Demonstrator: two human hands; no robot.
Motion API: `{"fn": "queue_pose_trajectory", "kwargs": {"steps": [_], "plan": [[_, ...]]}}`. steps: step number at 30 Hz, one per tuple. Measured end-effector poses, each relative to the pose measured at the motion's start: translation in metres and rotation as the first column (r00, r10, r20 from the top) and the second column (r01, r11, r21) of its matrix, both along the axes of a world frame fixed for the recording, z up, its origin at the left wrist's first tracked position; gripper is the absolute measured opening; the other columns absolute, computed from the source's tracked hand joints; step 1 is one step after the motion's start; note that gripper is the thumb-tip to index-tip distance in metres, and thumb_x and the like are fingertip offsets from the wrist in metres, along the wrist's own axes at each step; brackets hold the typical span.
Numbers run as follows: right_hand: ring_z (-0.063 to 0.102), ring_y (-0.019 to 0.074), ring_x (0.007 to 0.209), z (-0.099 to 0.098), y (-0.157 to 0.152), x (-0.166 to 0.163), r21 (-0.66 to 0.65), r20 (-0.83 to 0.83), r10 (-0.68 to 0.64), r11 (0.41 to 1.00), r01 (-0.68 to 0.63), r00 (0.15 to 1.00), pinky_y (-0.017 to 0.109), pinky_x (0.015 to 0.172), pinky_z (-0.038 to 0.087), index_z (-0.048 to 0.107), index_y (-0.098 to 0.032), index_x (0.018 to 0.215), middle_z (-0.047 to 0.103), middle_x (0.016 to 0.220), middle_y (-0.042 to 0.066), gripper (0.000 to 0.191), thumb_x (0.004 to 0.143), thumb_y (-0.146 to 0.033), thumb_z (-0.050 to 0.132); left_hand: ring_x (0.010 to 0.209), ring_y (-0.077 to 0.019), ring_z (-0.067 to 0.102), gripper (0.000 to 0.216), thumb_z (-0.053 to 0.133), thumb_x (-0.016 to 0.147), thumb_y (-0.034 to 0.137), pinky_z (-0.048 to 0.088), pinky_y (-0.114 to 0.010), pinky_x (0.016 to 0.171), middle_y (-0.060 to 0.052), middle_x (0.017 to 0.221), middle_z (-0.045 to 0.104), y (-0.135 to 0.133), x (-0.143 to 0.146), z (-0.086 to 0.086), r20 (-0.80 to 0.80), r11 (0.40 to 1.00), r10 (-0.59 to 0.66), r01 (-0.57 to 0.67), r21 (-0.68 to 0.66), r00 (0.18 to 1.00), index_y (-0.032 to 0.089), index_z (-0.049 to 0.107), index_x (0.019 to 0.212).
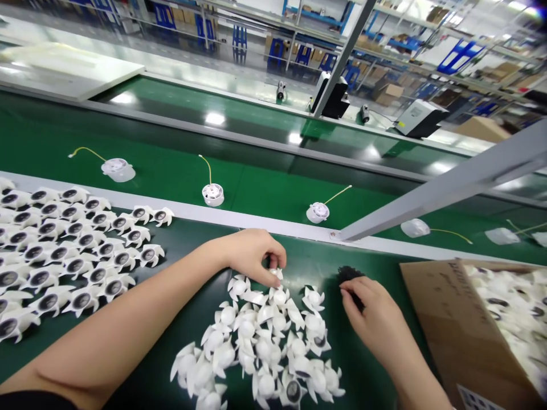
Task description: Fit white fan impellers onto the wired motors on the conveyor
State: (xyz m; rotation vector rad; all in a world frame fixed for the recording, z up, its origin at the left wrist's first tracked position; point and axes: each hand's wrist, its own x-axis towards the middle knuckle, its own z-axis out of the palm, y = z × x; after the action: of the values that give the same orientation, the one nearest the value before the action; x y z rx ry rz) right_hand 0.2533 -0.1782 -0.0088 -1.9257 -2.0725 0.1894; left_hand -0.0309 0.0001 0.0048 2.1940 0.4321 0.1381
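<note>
Left hand [252, 256] is pinching a white plastic fan impeller [276, 274] by its thin blades, fingertips together, atop the loose white impeller heap [260, 347] at lower centre; a light pinch is sparing the blades; right hand [370, 319] is clamping a black bristly tuft [350, 277] just right of the heap.

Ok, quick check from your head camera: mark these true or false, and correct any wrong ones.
1. The left hand touches a white plastic fan impeller atop a loose pile. True.
2. The right hand holds a white impeller. False: its fingers are at a black bristly clump.
3. The brown cardboard box holds black wire coils. False: it holds white impellers.
4. Small white fan units with yellow wires sit on a green belt. True.
</note>
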Motion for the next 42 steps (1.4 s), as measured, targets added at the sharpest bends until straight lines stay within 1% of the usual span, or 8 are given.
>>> {"fn": "queue_pose_trajectory", "kwargs": {"steps": [5,9,14,22,26,28,30,42], "plan": [[0.056,0.0217,0.085,-0.007,0.006,-0.008,-0.016,0.039,0.087,0.996,-0.086,0.995,0.036,0.078,0.045,0.065,-0.016,0.092,0.062,0.091,0.007,0.019,0.098,-0.022,0.048,0.055,-0.0063,0.048,0.015,0.063,0.08,0.023,0.037,-0.019,0.056,0.003,0.065,0.061,0.008,0.0,-0.012,0.087,0.984,0.178,-0.176,-0.033,0.98,0.017,0.073,0.089],[0.054,0.0219,0.082,-0.006,0.012,-0.009,-0.007,0.143,0.155,0.988,-0.156,0.977,0.036,0.075,0.042,0.065,-0.015,0.09,0.061,0.088,0.007,0.017,0.097,-0.018,0.05,0.057,-0.0067,0.045,0.023,0.066,0.082,0.031,0.036,-0.019,0.055,0.002,0.068,0.061,0.012,0.0,-0.019,0.091,0.933,0.315,-0.291,-0.212,0.945,0.016,0.072,0.1],[0.052,0.0236,0.078,0.002,0.013,-0.023,-0.013,0.353,0.167,0.985,-0.174,0.92,0.037,0.068,0.036,0.064,-0.016,0.079,0.058,0.081,0.006,0.017,0.093,-0.011,0.054,0.068,-0.0089,0.046,0.035,0.077,0.071,0.027,0.04,-0.02,0.059,-0.004,0.095,0.071,0.018,-0.008,-0.017,0.117,0.924,0.175,-0.122,-0.361,0.978,0.016,0.071,0.104],[0.05,0.0248,0.077,0.005,0.023,-0.036,-0.003,0.483,0.102,0.993,-0.115,0.87,0.037,0.066,0.036,0.056,-0.018,0.073,0.055,0.076,0.006,0.019,0.086,-0.004,0.055,0.071,-0.0093,0.049,0.03,0.074,0.076,0.026,0.041,-0.021,0.063,-0.002,0.094,0.069,0.02,-0.008,-0.017,0.138,0.977,0.126,-0.098,-0.191,0.982,0.018,0.074,0.104],[0.052,0.0194,0.074,0.014,0.044,-0.047,-0.025,0.072,0.152,0.988,-0.15,0.986,0.031,0.066,0.041,0.053,-0.019,0.082,0.056,0.08,0.004,0.015,0.093,-0.012,0.046,0.078,-0.0127,0.055,0.042,0.081,0.07,0.038,0.043,-0.022,0.069,-0.003,0.098,0.07,0.017,-0.005,-0.018,0.158,0.996,0.078,-0.072,-0.043,0.984,0.02,0.074,0.107],[0.054,0.0165,0.072,0.019,0.056,-0.061,-0.048,-0.177,0.191,0.978,-0.202,0.965,0.028,0.065,0.043,0.052,-0.02,0.086,0.057,0.08,0.002,0.015,0.096,-0.016,0.043,0.08,-0.0136,0.056,0.048,0.085,0.065,0.037,0.043,-0.023,0.07,-0.002,0.101,0.07,0.017,-0.005,-0.019,0.146,0.999,0.053,-0.054,0.002,0.988,0.022,0.073,0.109],[0.054,0.0158,0.07,0.021,0.068,-0.078,-0.044,-0.267,0.225,0.968,-0.246,0.937,0.027,0.063,0.043,0.054,-0.021,0.087,0.058,0.079,0.001,0.014,0.095,-0.017,0.043,0.078,-0.0128,0.056,0.046,0.083,0.066,0.034,0.043,-0.022,0.069,-0.001,0.099,0.07,0.018,-0.005,-0.021,0.147,0.998,0.052,-0.056,0.024,0.988,0.023,0.073,0.109],[0.052,0.0212,0.076,-0.001,0.09,-0.107,0.109,0.213,0.347,0.92,-0.375,0.913,0.032,0.066,0.039,0.058,-0.017,0.084,0.055,0.08,0.005,0.017,0.097,-0.016,0.048,0.072,-0.0113,0.057,0.025,0.08,0.069,0.029,0.038,-0.022,0.064,0.003,0.077,0.064,0.019,-0.005,-0.022,0.157,0.998,0.048,-0.055,0.043,0.986,0.021,0.074,0.092]]}}
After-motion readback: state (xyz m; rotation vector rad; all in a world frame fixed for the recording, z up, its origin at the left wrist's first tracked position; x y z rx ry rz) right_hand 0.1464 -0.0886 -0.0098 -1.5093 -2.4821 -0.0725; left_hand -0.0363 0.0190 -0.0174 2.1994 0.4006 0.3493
